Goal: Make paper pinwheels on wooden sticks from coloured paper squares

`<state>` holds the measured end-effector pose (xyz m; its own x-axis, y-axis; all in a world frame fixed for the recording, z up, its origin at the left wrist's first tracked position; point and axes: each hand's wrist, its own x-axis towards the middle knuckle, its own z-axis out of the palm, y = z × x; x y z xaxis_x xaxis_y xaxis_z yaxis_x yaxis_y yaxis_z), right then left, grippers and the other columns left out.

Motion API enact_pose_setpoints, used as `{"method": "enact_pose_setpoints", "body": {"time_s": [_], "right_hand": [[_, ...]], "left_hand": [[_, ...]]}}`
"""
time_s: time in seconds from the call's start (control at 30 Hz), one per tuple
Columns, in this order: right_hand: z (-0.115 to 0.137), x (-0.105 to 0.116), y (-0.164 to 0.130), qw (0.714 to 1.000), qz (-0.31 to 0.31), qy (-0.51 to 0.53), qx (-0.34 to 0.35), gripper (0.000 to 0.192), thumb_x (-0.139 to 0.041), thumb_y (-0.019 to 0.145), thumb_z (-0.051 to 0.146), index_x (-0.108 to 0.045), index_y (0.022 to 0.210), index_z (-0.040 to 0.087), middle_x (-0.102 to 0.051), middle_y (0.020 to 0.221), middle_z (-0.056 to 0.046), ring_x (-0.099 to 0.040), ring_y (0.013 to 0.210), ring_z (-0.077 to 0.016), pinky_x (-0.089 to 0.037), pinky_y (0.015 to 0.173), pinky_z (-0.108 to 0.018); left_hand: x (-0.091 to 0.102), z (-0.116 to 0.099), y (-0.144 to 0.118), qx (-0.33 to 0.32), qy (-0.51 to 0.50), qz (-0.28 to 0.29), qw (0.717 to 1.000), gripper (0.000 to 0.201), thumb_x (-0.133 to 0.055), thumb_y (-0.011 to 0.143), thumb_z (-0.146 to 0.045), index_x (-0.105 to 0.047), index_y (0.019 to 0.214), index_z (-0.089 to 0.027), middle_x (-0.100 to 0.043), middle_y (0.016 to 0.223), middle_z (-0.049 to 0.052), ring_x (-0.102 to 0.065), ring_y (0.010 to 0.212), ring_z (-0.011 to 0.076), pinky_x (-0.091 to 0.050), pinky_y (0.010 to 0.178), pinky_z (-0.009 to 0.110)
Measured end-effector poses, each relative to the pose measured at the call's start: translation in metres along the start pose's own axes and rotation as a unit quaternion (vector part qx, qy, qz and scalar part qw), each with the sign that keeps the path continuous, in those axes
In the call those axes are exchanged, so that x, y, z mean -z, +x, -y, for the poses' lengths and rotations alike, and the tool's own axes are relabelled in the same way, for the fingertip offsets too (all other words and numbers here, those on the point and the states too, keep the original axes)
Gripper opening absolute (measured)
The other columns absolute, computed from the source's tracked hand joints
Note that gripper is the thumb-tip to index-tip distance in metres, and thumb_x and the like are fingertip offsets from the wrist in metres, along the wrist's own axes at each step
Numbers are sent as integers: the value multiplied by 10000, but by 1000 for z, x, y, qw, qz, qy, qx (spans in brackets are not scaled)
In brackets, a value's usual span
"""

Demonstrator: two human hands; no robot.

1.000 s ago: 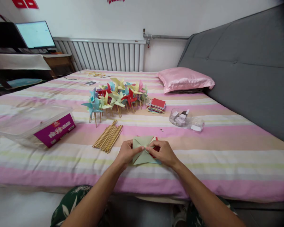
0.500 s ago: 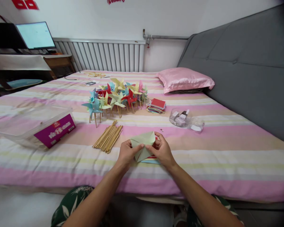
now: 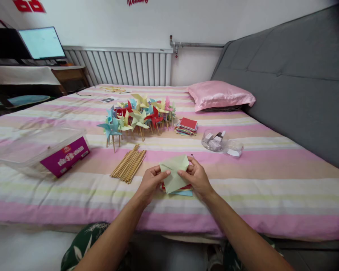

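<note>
Between my hands is a pale green square of paper (image 3: 175,180) with cut or creased lines toward its middle. My left hand (image 3: 153,182) pinches its left side, thumb on top. On the right side, my right hand (image 3: 197,176) grips it the same way, fingers behind the sheet. Below the paper, a small stack of coloured paper squares (image 3: 183,192) lies on the bed, red and light blue edges showing. To the left of my hands is a bundle of thin wooden sticks (image 3: 129,164). Finished paper pinwheels (image 3: 139,118) on sticks stand grouped farther back.
A clear plastic box (image 3: 39,152) with a purple label sits at left. Behind my hands are a stack of paper squares (image 3: 186,126) topped red and a clear round container (image 3: 213,140) with small packets, its clear lid (image 3: 234,148) beside it. A pink pillow (image 3: 220,96) rests near the grey headboard.
The green paper has turned slightly and lies flatter in my hands. Both thumbs have moved apart from its middle toward the sides.
</note>
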<state>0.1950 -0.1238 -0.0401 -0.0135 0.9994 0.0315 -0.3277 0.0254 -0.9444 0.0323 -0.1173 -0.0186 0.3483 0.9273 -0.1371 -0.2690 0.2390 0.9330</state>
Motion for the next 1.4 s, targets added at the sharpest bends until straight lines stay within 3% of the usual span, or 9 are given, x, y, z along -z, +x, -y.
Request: {"method": "enact_pose_setpoints", "body": {"time_s": [0.17,0.3,0.5,0.83,1.4], "right_hand": [[4,0,-2,999,25,0,-21,617,-750,618,283,-432,1141,200,-692,786,-30,-643,632,-173,-504,573,-281],[2,0,-2,999,38,-16,-20,611,-747,618,286,-438,1137,193,-695,796,-39,-643,638,-169,-497,579,-273],[-1,-1,-2,997,60,-49,-5,610,-739,626,302,-428,1138,189,-692,832,-46,-648,698,-172,-492,626,-277],[0,-3,-3,994,45,-89,44,531,-709,681,315,-447,1128,200,-673,835,-33,-622,674,-146,-467,591,-246],[0,-3,-3,996,7,-76,45,432,-682,706,312,-489,1079,210,-659,762,-6,-608,626,-137,-465,562,-234]], "left_hand": [[1,1,-1,13,5,4,1000,231,-706,674,-334,-645,678,-111,-588,555,10,-490,459,84,-351,446,196],[0,4,-1,36,32,-21,999,265,-739,632,-314,-679,765,-93,-669,690,72,-562,570,133,-407,537,229],[-2,5,-1,16,40,-38,998,288,-764,591,-257,-693,817,-95,-698,798,90,-584,653,160,-437,612,249],[-3,6,0,12,26,-74,997,293,-774,570,-256,-697,802,-93,-704,788,90,-586,636,158,-448,603,253],[-5,3,-1,20,17,-77,997,293,-780,559,-243,-691,795,-94,-701,765,74,-590,635,159,-450,599,253]]}}
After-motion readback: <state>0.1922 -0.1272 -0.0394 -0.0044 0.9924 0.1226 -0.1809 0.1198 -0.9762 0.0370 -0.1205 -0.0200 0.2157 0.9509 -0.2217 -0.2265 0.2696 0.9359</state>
